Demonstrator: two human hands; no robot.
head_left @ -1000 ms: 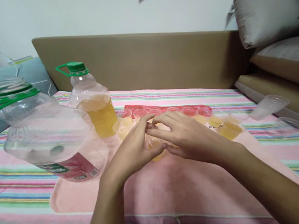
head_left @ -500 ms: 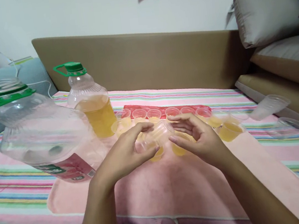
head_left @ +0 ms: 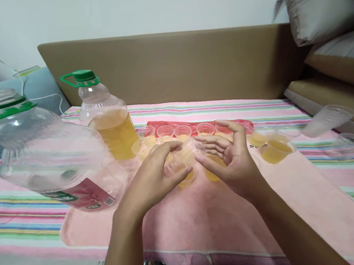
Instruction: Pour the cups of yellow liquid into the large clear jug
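Observation:
Between my hands a clear plastic cup (head_left: 189,151) is held tilted on its side above the filled cups. My left hand (head_left: 156,176) grips it from the left, thumb below and fingers above. At the cup's right end is my right hand (head_left: 232,160), its index finger raised and the other fingers and thumb apart; whether they touch the rim is hard to tell. Just below and behind stand clear cups of yellow drink, among them a front cup (head_left: 213,169) and a back cup (head_left: 165,133), partly hidden by my hands.
At left stand an uncapped, see-through bottle (head_left: 51,156) and a green-capped bottle (head_left: 112,134) of yellow drink. A filled cup (head_left: 276,151) and stacked clear cups (head_left: 327,120) are at right. A red wrapper (head_left: 176,124) lies behind the cups on the pink mat (head_left: 200,215). Cushions (head_left: 322,3) rise at right.
My right index finger has lifted away from the cup. The cup stays tilted between my hands, and the view has shifted slightly.

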